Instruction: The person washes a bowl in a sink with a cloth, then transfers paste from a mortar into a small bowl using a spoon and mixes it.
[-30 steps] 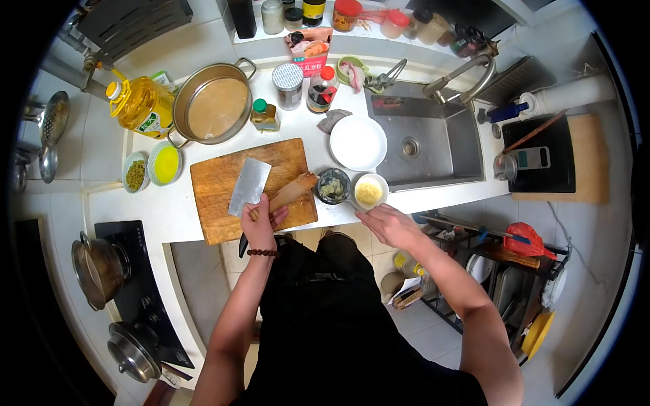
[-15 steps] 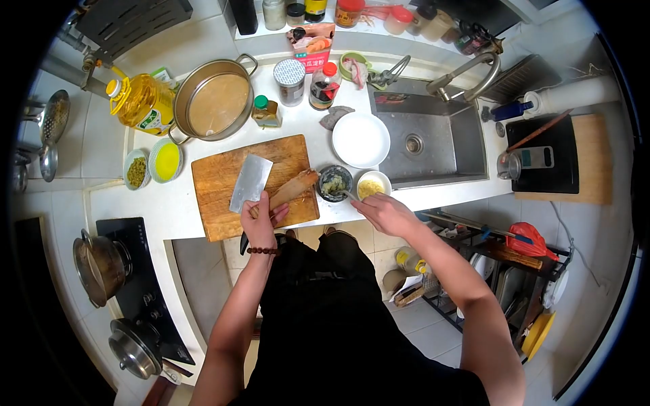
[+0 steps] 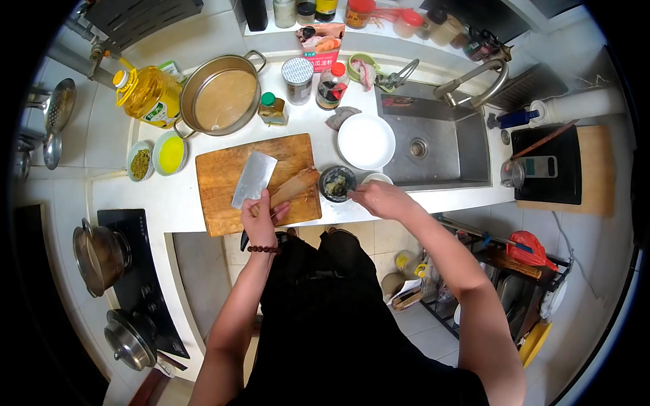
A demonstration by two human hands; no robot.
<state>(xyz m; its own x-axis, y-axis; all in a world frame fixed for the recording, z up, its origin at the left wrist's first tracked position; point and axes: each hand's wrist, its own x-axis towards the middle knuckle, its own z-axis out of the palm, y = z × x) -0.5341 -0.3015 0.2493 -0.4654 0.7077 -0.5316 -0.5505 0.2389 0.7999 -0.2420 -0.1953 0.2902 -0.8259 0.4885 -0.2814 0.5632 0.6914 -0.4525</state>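
My left hand is closed around a wooden pestle, whose thicker, darker end points toward the mortar. Beneath it lies a wooden cutting board with a cleaver on it, close to my fingers. My right hand pinches a thin spoon that reaches into a small dark mortar; the spoon's bowl is hard to make out. Pale green mash is inside the mortar. Behind my right hand, a small white bowl is mostly hidden, only its far rim showing.
A white plate stands beside the sink. Farther back are a large steel pot, an oil bottle, a spice jar and a sauce bottle. Two small bowls sit left of the board; the stove is at left.
My right hand has shifted slightly across the small white bowl, covering its yellow contents, with the spoon at the mortar. My left hand keeps its hold on the pestle. The view has tilted slightly.
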